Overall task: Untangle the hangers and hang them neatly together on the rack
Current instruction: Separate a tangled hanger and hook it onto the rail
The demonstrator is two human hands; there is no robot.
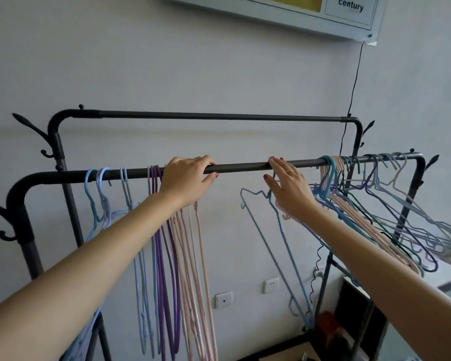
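A black rack's front bar runs across the view. Light blue hangers, purple hangers and pink hangers hang on its left part. My left hand wraps over the bar, covering the pink hangers' hooks, thumb underneath. A single blue hanger dangles tilted below my right hand, its neck between thumb and fingers, fingertips touching the bar; its hook is hidden. A tangled bunch of mixed-colour hangers crowds the bar's right end, splayed outward.
The rack's rear bar stands higher and bare, close to the wall. Coat hooks stick out at the rack's corners. A cable drops from a wall panel behind the right end. Wall sockets and a shelf sit lower right.
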